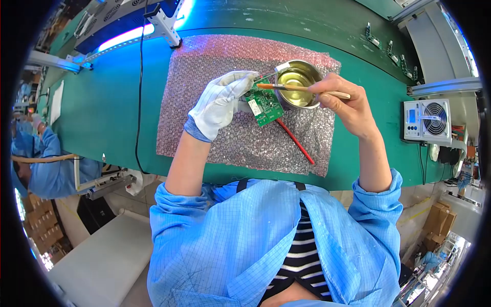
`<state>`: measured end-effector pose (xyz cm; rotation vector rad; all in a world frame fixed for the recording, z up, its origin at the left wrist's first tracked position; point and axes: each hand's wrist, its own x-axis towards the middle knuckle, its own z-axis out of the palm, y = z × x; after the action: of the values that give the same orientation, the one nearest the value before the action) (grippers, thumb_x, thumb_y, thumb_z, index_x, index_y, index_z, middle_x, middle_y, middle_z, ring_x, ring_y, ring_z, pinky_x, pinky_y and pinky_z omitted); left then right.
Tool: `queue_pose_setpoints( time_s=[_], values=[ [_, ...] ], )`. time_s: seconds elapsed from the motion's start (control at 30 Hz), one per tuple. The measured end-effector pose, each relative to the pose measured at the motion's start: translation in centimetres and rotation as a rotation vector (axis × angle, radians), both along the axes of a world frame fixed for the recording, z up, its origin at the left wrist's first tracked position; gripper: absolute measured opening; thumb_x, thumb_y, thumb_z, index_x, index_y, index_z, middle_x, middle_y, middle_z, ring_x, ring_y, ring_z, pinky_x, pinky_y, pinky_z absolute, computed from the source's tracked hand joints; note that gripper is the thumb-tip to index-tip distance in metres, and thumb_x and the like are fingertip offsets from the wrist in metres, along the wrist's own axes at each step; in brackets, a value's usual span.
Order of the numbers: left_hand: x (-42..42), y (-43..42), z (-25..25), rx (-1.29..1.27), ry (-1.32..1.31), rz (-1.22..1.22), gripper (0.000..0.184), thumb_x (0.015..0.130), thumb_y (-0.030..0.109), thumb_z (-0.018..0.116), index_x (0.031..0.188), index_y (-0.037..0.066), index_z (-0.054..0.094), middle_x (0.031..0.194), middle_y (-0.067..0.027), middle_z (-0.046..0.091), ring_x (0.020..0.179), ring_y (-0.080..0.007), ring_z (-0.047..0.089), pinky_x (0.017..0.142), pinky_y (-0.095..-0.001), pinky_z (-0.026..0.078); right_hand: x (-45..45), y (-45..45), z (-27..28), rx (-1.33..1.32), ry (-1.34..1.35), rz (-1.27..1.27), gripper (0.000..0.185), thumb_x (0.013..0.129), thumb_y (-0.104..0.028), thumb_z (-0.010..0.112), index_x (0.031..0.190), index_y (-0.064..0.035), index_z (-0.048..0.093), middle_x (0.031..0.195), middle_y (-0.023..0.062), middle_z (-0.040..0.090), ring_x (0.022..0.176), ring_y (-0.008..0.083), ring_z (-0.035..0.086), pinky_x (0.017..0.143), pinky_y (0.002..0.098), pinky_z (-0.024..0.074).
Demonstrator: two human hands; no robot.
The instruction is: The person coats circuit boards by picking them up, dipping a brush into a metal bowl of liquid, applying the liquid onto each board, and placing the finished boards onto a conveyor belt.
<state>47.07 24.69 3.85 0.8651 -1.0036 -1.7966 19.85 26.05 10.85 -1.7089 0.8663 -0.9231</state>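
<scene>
Gripping a green printed circuit board point(268, 113) with a white rectangular label, the left hand point(217, 105), in a white glove with a blue cuff, steadies it above the middle of a sheet of clear bubble wrap point(215, 148). The bare right hand point(350, 102) pinches a slim wooden-handled paintbrush point(294, 88) between thumb and fingers. The brush lies across the opening of a round, shiny metal bowl point(313, 105), its brown bristles pointing left over the far part of the board; whether they touch it cannot be told. The bowl, just right of the board, contains a pale yellow liquid point(295, 81). A thin red rod point(296, 141) shows from the board's near edge, slanting toward the near right across the wrap, which is spread on a green tabletop point(368, 120).

To the right stands a white box-shaped device point(427, 122) with a round fan grille. Several more green circuit boards point(404, 67) lie at the far right. At the far left, a bright blue-white light bar point(127, 40) glows, and a black cable point(139, 102) runs down left of the wrap.
</scene>
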Motion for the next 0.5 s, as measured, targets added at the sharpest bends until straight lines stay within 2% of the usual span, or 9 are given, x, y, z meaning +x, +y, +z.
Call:
queue_pose_setpoints(
  time_s=[0.1,0.17,0.2,0.27,0.5],
  values=[
    [-0.1,-0.2,-0.3,-0.013,-0.042,-0.03,0.046,0.089,0.035,0.062,0.118,0.0,0.057,0.112,-0.0076,0.06,0.101,-0.0183,0.061,0.073,-0.0341,0.057,-0.1,-0.1,-0.1,-0.042,0.06,0.037,0.02,0.089,-0.016,0.063,0.103,-0.0024,0.067,0.087,0.0036,0.058,0.074,0.0098,0.052,0.063,0.0229,0.0422],
    [-0.3,-0.1,0.1,-0.001,-0.027,-0.036,0.047,0.089,0.035,0.062,0.119,0.0,0.057,0.112,-0.0075,0.061,0.101,-0.0181,0.061,0.074,-0.0347,0.057,-0.3,-0.2,0.0,-0.061,0.149,0.07,0.019,0.087,-0.013,0.063,0.105,-0.0078,0.068,0.094,0.005,0.062,0.09,0.0149,0.058,0.078,0.0286,0.0467],
    [-0.3,-0.1,0.2,0.012,-0.01,-0.042,0.047,0.089,0.035,0.062,0.119,0.0,0.057,0.112,-0.0074,0.061,0.102,-0.0179,0.061,0.074,-0.0353,0.057,-0.2,-0.2,-0.2,-0.06,0.147,0.07,0.019,0.087,-0.013,0.063,0.105,-0.0078,0.068,0.094,0.005,0.062,0.09,0.0149,0.058,0.078,0.0286,0.0467],
    [-0.2,-0.1,0.1,0.02,-0.011,-0.05,0.047,0.089,0.035,0.062,0.119,0.0,0.057,0.112,-0.0074,0.061,0.102,-0.0178,0.061,0.075,-0.0354,0.057,0.0,-0.2,-0.8,-0.155,0.137,0.058,0.018,0.088,-0.015,0.063,0.103,-0.0044,0.068,0.085,0.0033,0.058,0.074,0.0107,0.052,0.062,0.0243,0.0406],
    [-0.6,0.1,0.4,0.016,-0.04,-0.059,0.044,0.087,0.033,0.065,0.117,0.0,0.058,0.109,-0.006,0.062,0.097,-0.0152,0.061,0.072,-0.0314,0.056,0.7,0.1,-1.1,-0.098,0.225,-0.027,0.018,0.091,-0.012,0.059,0.105,-0.0036,0.065,0.088,0.0039,0.061,0.075,0.0107,0.054,0.065,0.0249,0.0433]
  ],
)
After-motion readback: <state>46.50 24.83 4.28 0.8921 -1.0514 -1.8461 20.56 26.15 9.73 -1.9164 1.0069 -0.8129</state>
